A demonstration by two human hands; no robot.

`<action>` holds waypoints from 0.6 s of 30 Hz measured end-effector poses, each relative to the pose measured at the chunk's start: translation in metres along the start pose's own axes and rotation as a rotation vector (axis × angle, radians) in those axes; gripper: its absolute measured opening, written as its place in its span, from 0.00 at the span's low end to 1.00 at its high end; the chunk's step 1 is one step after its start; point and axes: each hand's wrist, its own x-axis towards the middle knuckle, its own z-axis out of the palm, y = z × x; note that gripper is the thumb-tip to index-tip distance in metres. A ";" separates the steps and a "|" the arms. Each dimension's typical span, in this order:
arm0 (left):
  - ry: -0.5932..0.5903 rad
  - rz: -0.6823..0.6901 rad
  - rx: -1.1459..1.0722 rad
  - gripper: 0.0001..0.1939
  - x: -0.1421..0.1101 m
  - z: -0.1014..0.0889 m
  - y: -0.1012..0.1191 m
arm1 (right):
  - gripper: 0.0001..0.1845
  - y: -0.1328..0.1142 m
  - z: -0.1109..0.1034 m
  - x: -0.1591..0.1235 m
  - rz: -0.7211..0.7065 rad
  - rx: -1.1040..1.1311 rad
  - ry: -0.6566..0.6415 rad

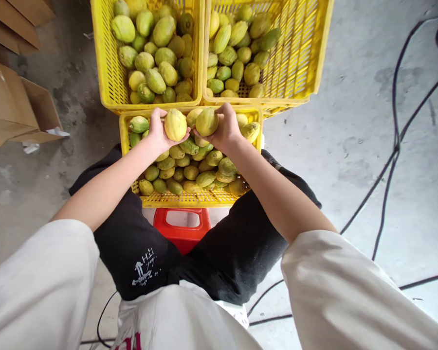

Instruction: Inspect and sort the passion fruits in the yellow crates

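Grip, left: a yellow fruit (175,125) is held by the left hand (159,134), with the thumb at the upper side and the fingers curved under it.
Grip, right: a green-yellow fruit (207,122) is held by the right hand (228,130) in similar manner; its lower side is supported by the fingers.
Position: both held fruits are kept side by side, apart from each other, above the far part of the front crate (185,199).
Front crate: it is placed between the knees, and many green and yellow fruits (205,179) are contained in it.
Far crates: more fruits are contained in the left crate (102,73) and in the right crate (301,48); in the right crate, they are gathered mostly at the left.
Stool: a red stool (182,237) is seen partly, just below the front crate.
Floor: cardboard boxes (7,97) are placed at the left, and black cables (397,146) are laid at the right.
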 end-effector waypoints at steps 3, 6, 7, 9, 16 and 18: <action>-0.015 0.001 -0.012 0.29 0.000 0.001 -0.001 | 0.11 -0.003 0.007 -0.012 0.005 -0.004 0.006; -0.022 -0.012 0.000 0.25 -0.002 0.005 0.000 | 0.03 -0.005 0.017 -0.022 0.005 0.003 0.034; -0.026 -0.024 0.010 0.23 -0.002 0.006 0.001 | 0.04 -0.004 0.019 -0.024 0.001 0.005 0.042; -0.045 -0.047 0.019 0.22 0.000 0.007 0.002 | 0.08 -0.003 0.020 -0.024 -0.013 0.006 0.040; -0.101 -0.050 -0.064 0.25 0.012 -0.001 -0.001 | 0.10 0.001 0.011 -0.013 -0.006 -0.008 0.001; -0.058 -0.027 -0.065 0.23 0.008 0.002 -0.002 | 0.14 0.000 0.010 -0.012 0.010 -0.023 -0.013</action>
